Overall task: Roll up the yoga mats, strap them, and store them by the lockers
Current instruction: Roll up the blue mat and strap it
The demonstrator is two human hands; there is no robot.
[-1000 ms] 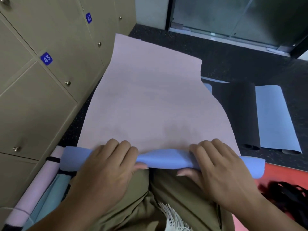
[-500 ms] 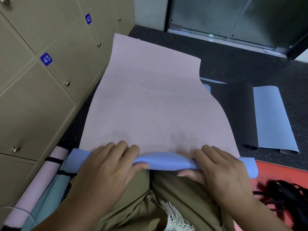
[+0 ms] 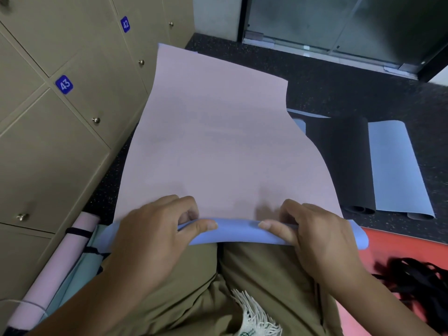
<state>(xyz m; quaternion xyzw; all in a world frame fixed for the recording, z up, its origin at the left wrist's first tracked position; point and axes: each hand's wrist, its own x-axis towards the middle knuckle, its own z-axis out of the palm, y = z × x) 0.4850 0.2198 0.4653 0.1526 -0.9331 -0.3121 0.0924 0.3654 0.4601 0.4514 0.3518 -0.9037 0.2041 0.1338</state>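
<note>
A pink yoga mat (image 3: 218,141) with a blue underside lies flat on the dark floor, stretching away from me beside the lockers (image 3: 60,117). Its near end is curled into a thin blue roll (image 3: 237,232) across my knees. My left hand (image 3: 155,236) grips the roll left of centre, fingers curled over the top and thumb along the blue side. My right hand (image 3: 312,241) grips it right of centre in the same way. A rolled pink mat (image 3: 51,270) with black straps lies against the lockers at the lower left.
A teal mat (image 3: 72,275) lies beside the strapped pink roll. A black mat (image 3: 344,166) and a light blue mat (image 3: 397,170) lie to the right with their near ends curled. A red mat (image 3: 400,243) holds a pile of black straps (image 3: 417,277). Glass doors stand at the back.
Both hands have drawn their fingers back from lying flat over the roll to curling round it, thumbs now on its blue side. The roll sits slightly farther up the mat.
</note>
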